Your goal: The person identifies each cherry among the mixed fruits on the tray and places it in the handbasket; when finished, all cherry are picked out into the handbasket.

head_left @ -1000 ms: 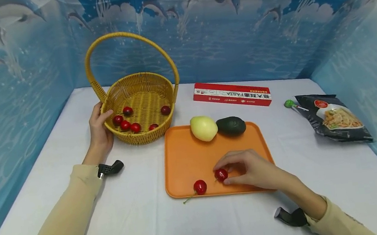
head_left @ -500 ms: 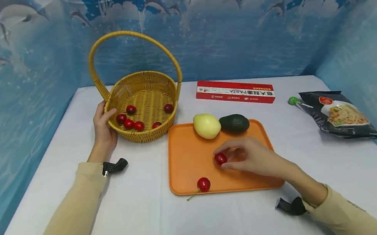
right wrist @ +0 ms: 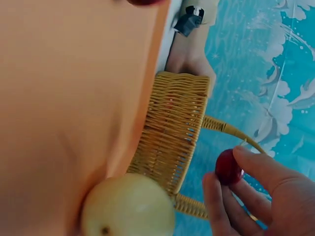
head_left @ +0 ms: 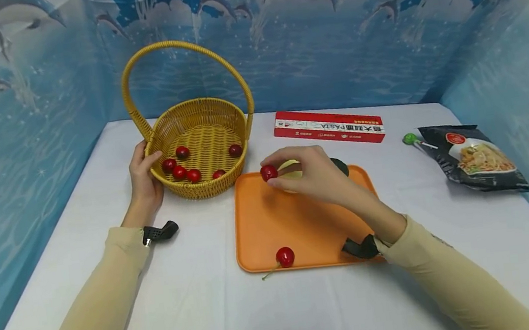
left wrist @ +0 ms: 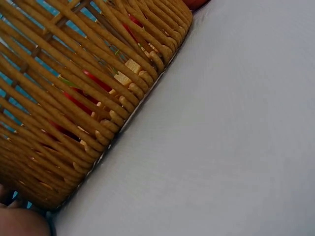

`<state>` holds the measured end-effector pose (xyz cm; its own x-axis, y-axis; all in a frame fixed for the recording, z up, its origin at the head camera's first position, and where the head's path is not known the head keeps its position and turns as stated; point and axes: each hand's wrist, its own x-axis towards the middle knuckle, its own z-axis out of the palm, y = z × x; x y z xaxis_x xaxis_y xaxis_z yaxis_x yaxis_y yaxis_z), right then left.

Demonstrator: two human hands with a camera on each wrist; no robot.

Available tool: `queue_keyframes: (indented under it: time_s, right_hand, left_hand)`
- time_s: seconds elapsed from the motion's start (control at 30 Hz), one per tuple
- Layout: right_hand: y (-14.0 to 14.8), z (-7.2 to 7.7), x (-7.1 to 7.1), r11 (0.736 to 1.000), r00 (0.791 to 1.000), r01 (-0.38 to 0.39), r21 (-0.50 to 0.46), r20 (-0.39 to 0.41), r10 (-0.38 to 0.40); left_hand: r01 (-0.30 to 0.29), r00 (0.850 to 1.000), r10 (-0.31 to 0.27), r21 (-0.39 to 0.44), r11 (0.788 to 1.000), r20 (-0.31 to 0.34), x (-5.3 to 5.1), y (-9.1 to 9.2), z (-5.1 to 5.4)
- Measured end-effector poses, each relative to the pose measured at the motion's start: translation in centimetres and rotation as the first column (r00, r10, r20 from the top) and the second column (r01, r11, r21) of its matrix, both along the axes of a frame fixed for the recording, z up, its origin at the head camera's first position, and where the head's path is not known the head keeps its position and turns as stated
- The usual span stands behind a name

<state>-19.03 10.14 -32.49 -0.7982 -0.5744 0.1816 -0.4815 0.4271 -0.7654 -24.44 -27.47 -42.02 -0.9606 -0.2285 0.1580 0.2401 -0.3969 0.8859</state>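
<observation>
Above the back part of the orange tray [head_left: 261,225], my right hand [head_left: 317,175] pinches a red cherry [head_left: 269,173] between thumb and fingers. The right wrist view shows the same cherry [right wrist: 229,167] held clear of everything else. My left hand [head_left: 144,181] grips the left side of a yellow wicker basket [head_left: 205,139], its thumb over the rim. Several cherries [head_left: 179,172] lie inside, most towards the front left. One more cherry [head_left: 285,257] with a green stem rests at the tray's front edge. Through the weave, the left wrist view gives glimpses of red fruit.
A pale yellow round fruit [right wrist: 128,206] and a dark green avocado [head_left: 340,166] sit at the tray's back, partly hidden by my right hand. Behind stands a red pasta box [head_left: 329,126]. A green lollipop [head_left: 409,138] and black food packet [head_left: 476,157] lie right.
My right hand has lifted the cherry off the tray's front and carried it back and left, towards the basket. The left hand keeps its hold on the basket.
</observation>
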Motion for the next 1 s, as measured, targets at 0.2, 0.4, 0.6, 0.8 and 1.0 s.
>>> queue_keyframes:
  time_s: [0.2, 0.4, 0.6, 0.8, 1.0]
  right_hand:
    - [-3.3, 0.8, -2.1, 0.999, 0.999, 0.032, -0.024, -0.032, -0.033]
    - [-5.9, 0.3, -3.6, 0.998, 0.997, 0.035, -0.043, -0.067, -0.038]
    - [-6.4, -0.1, -3.9, 0.997, 0.997, 0.046, -0.059, -0.062, -0.050]
    - [-4.9, -0.1, -2.6, 0.998, 0.996, 0.057, -0.036, -0.061, -0.059]
    - [-3.3, 0.4, -1.2, 0.998, 0.999, 0.049, -0.030, -0.020, -0.050]
  left_hand:
    - [0.000, 1.000, 0.000, 0.000, 1.000, -0.013, -0.1, -0.2, 0.1]
    - [-0.001, 1.000, 0.002, -0.021, 1.000, 0.003, 0.0, 0.0, 0.2]
    - [0.005, 1.000, -0.005, -0.018, 1.000, 0.007, 0.0, 0.4, 0.0]
    - [0.006, 1.000, -0.006, -0.027, 1.000, -0.002, -0.1, 0.4, 0.0]
    - [-0.002, 1.000, 0.002, -0.025, 1.000, 0.001, 0.0, 0.0, -0.1]
